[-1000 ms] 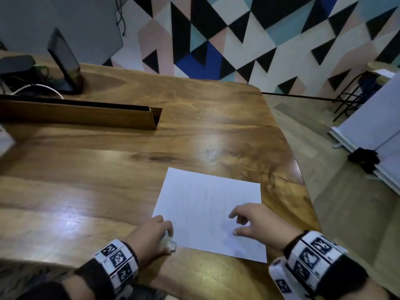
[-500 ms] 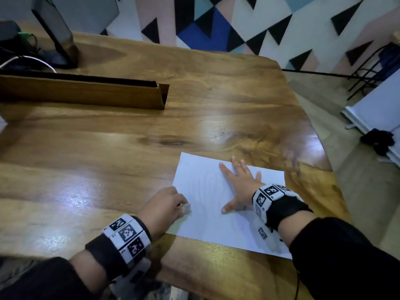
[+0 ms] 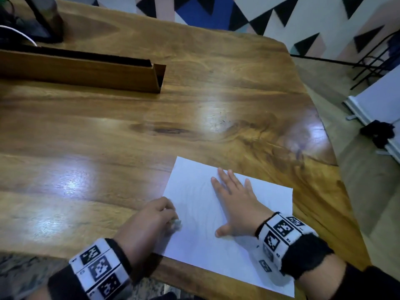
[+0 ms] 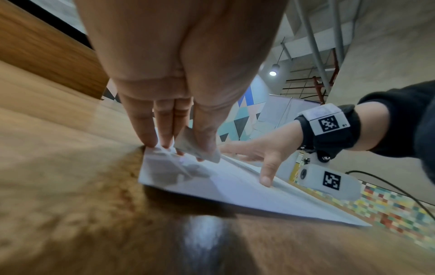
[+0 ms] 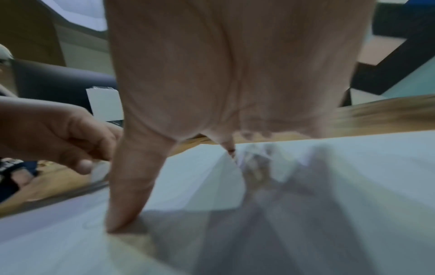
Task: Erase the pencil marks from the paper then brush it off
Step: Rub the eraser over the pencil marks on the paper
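A white sheet of paper [image 3: 194,213] with faint pencil lines lies near the table's front right edge. My right hand [image 3: 236,198] lies flat on it with straight, spread fingers, pressing it down; the thumb [image 5: 127,195] touches the sheet. My left hand [image 3: 151,221] pinches a small white eraser [image 3: 176,224] at the paper's left edge. In the left wrist view the eraser [image 4: 195,145] sits between thumb and fingers, its corner down on the paper [image 4: 235,189].
A long wooden channel piece [image 3: 86,72] lies across the table at the back left. Behind it stand a dark tablet on a stand [image 3: 43,18] and cables. The table's right edge [image 3: 337,191] drops to the floor close to the paper.
My right hand went from loosely curled at the paper's front edge to flat and spread on the sheet. The left hand with the eraser moved from the front corner up onto the left edge.
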Motion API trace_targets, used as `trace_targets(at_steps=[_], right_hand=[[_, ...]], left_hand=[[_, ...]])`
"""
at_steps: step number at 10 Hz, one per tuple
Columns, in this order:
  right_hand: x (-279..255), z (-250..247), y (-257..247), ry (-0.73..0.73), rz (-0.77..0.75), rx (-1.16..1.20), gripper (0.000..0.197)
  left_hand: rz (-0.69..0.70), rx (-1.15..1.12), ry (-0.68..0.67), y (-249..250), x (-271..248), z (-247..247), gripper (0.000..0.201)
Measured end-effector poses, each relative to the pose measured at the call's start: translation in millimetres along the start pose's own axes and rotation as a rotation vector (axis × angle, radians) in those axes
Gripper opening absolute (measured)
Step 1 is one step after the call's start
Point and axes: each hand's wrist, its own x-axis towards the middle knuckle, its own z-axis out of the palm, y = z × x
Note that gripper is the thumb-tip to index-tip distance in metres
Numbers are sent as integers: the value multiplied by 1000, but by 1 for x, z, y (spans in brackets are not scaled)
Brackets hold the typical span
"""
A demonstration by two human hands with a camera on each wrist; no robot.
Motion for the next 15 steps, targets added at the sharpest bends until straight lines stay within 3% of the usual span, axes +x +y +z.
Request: trace_targets(at_steps=[1,2,4,5,6,7,8,10,11,12,13,14,15], right_hand=[[15,-6,-15,71,-109,17,116],[24,-9,-22,134,-93,5,112],[25,-10,-22,151,-77,7,113],[26,-9,-21,151,-79,10,113],[26,-8,-21,153,-76,12,113],[27,-8,-22,155,-73,6,114],[27,-8,-23,159,-69,2,114],[26,-9,-24,160,-61,12,114],[26,-9,-24,161,-57,11,114],[26,-9,-24,156,-55,13,114],[26,-9,-24,156,-54,21,114],[27,-9,-24,161,-53,22,114],[27,-9,-24,158,-51,20,114]], left_hand=[[148,25,191,15,11,-9,28],[180,215,45,31,25,-31,23],[-18,182,213,53,70,-46,19],[-1,299,181,54,72,-46,16],[17,364,-29,51,63,-48,14],[4,301,-5,52,68,-52,16],[46,300,150,57,76,-48,15],[18,355,-92,56,66,-52,11],[34,325,108,61,79,-53,12],[51,393,-7,56,72,-52,10],[0,405,-206,53,64,-57,13],[26,306,91,55,73,-57,11],[50,384,7,50,68,-55,13]])
